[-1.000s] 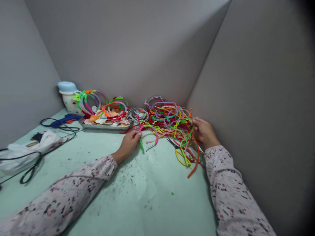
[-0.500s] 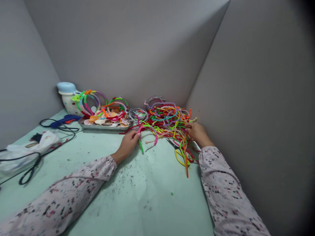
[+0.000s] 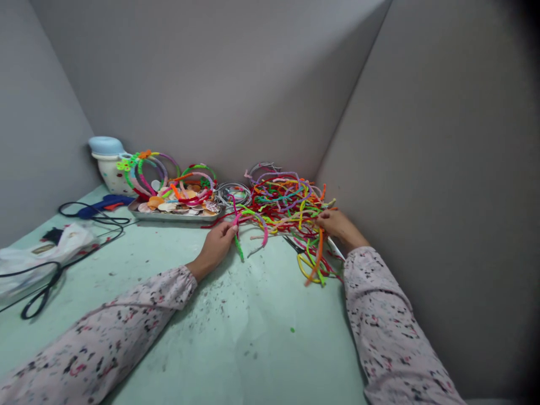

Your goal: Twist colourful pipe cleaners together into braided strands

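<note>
My left hand (image 3: 216, 247) is closed on a headband (image 3: 265, 228) partly wrapped in pink, purple and green pipe cleaners, its bare wire end curving down to the right. A green pipe cleaner end (image 3: 238, 247) hangs below the fingers. At the right edge of a tangled heap of coloured pipe cleaners (image 3: 282, 197), my right hand (image 3: 337, 225) pinches an orange pipe cleaner (image 3: 319, 253), which hangs toward the table. Beneath it lie scissors (image 3: 293, 245) with dark blades and yellow handles, partly covered by loose pipe cleaners.
Left of the heap, a metal tray (image 3: 177, 217) holds shell-like discs and finished headbands (image 3: 145, 174). Coiled wire hoops (image 3: 233, 194) lie beside it. Farther left are a white jar (image 3: 112, 171) with a blue lid, a blue tool (image 3: 103, 205), a black cord (image 3: 59, 281) and a plastic bag (image 3: 25, 261).
The orange pipe cleaner has been drawn up a little, and its lower end has swung left across the scissors' handles. My left hand keeps its hold on the headband. The view has shifted slightly.
</note>
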